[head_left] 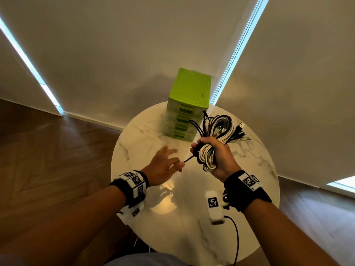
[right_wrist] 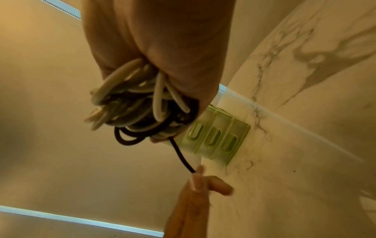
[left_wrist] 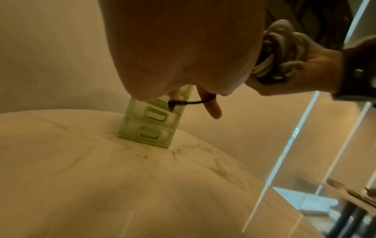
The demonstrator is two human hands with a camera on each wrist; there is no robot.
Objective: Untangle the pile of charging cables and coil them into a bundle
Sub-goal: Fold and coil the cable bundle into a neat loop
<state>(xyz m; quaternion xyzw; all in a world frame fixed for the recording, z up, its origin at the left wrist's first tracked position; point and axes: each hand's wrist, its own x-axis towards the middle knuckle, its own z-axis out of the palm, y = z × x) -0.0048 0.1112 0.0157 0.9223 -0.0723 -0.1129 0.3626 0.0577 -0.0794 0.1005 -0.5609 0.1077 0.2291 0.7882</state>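
**Coiled cable bundle held above round marble table**

Foreground, lower frame: two forearms with black wrist straps bearing white square-patterned marker blocks (head_left: pixel 136 181). A white capsule-shaped device (head_left: pixel 213 206) hangs at the right wrist, trailing a thin black wire.

Centre: the right hand (head_left: pixel 217 156) is clenched around the bundle of white and black round-sheathed charging cables (head_left: pixel 208 148), held clear of the table; loops fan out above the fist, with several metal-tipped plugs splaying toward the upper right. The left hand (head_left: pixel 163 166) pinches the loose black cable end (left_wrist: pixel 179 103) between thumb and forefinger, other fingers spread; its small black plug juts out past the pinch.

Beneath: glossy round white marble-patterned table (head_left: pixel 153 208) with grey veins.

Far edge of table, upper centre: lime-green translucent plastic drawer chest (head_left: pixel 189 104), drawers closed, slotted handles; contents cannot be made out, drawer count partly hidden by cables.

Behind: beige roller blinds (head_left: pixel 115 45) with bright gaps; dark wooden floor (head_left: pixel 48 150).
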